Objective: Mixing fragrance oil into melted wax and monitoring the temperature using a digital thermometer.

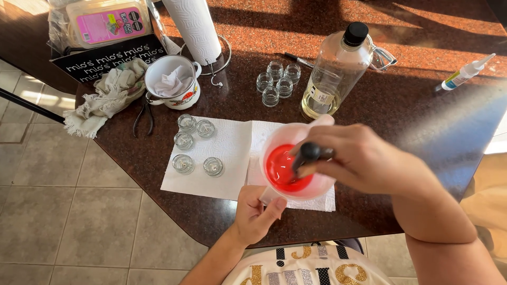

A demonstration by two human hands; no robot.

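My left hand [256, 212] grips the handle of a translucent white plastic jug [297, 137] that holds bright red liquid [280, 166]. My right hand [364, 158] is over the jug, fingers closed on a small black dropper [308, 154] whose tip points down at the red liquid. The jug stands on a white paper towel [227, 148] at the near edge of the dark stone table [401, 116]. Several small clear glass cups [193, 145] with wicks sit on the towel to the left of the jug.
More empty glass cups [278, 82] stand behind, next to a large clear bottle [334, 71] with a black cap. A white enamel mug [171, 82], a paper towel roll [195, 26], pliers [143, 116], a rag [108, 95], a glue bottle [467, 72] and a pink package [105, 22] lie around.
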